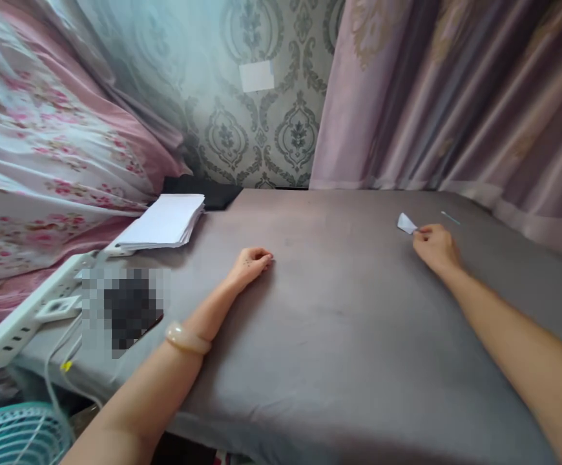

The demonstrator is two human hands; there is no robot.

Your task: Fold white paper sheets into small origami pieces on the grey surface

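My right hand point(437, 247) is over the right side of the table, with thumb and fingers pinched on a small folded piece of white paper point(406, 223). The paper sticks out to the left of the fingertips. Behind that hand a thin white stick point(450, 217) lies on the cloth. Near the middle of the table my left hand point(254, 265) is closed, its fingers curled and the fingertips together. A tiny pale spot shows at those fingertips, too small to make out. A pale bangle point(187, 338) circles the left wrist.
A grey cloth point(329, 361) covers the table. At the left are a stack of white paper point(165, 221), a black item point(223, 194), a white power strip point(24, 316) with cables and a blurred-out dark object point(133, 307). A turquoise basket point(14, 436) stands below; curtains point(392, 97) hang behind.
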